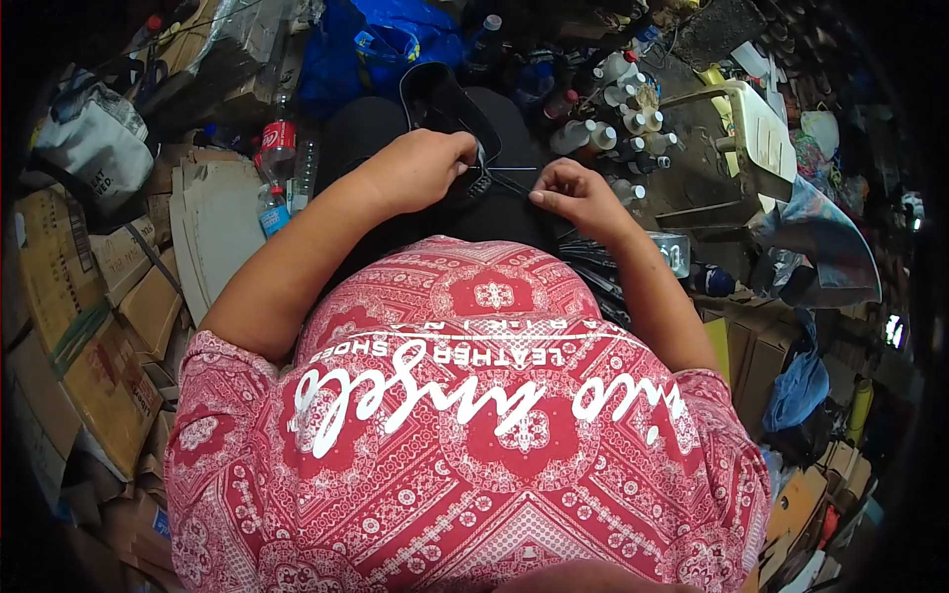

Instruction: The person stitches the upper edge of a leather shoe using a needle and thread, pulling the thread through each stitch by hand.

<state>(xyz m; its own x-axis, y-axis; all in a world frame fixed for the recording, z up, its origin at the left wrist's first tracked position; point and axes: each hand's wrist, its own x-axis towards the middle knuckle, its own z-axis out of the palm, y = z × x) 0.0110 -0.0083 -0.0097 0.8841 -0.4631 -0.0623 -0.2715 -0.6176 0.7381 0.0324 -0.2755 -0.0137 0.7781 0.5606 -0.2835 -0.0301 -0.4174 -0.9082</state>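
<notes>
A black strap-like piece (pixel 430 87) curves up in a loop above the dark-clothed lap. My left hand (pixel 427 170) is closed on its lower part, where a dark ribbed bit shows beside the fingertips. To the right, my right hand (pixel 578 198) has its thumb and fingers pinched together at the end of a thin black strip. A thin pale line, like a needle or thread, runs between the two hands just above the strip; which fingers hold it cannot be made out.
Flattened cardboard (pixel 74 296) is piled at the left, near a red-labelled bottle (pixel 278 143). A blue bag (pixel 341 49) lies ahead. Several white bottles (pixel 605 136) stand at the right beside a pale plastic chair (pixel 761 128). A blue cloth (pixel 797 387) hangs lower right.
</notes>
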